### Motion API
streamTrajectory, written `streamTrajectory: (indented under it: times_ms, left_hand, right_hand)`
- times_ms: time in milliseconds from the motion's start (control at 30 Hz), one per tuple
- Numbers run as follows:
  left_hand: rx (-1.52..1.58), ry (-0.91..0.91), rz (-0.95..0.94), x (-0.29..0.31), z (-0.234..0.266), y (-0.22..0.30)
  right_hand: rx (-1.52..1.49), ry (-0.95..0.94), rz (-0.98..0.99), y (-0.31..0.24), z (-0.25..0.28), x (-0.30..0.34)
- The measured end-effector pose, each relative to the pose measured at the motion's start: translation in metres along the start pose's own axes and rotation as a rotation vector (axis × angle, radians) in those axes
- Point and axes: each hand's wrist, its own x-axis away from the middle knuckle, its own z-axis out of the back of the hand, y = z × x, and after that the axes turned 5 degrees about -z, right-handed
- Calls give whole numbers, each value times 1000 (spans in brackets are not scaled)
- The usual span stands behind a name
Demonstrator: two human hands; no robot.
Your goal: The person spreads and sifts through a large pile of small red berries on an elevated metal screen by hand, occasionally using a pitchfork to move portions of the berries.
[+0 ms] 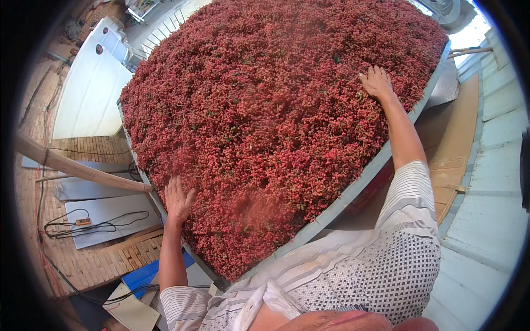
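Observation:
A big heap of small red berry clusters [265,127], which look like Sichuan peppercorns with a few green leaves and stems among them, fills a wide pale metal-edged bin [326,212]. At the heap's left edge lies my left hand [179,202], its fingers stretched forward and the thumb apart. My right hand [377,83] rests farther away on the right side, fingers spread over the berries. Neither hand grips anything; both palms face down onto the heap, and the fingertips partly blend into it.
Left of the bin, a wooden pole [91,170] reaches to its rim. A white plastic tank [91,91] stands behind it. Dark cables [110,225] coil over a pale panel on the brick floor. Cardboard [450,154] leans at right beside a pale corrugated wall [491,182].

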Motion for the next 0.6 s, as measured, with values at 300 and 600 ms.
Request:
streamTrajectory:
  times_ms: [300, 600]
  left_hand:
    - [-19, 11, -25, 0, -10, -6]
    - [51, 150, -57, 22, 30, 26]
  right_hand:
    - [61, 95, 132, -30, -13, 112]
    - [-142, 151, 362, -81, 24, 160]
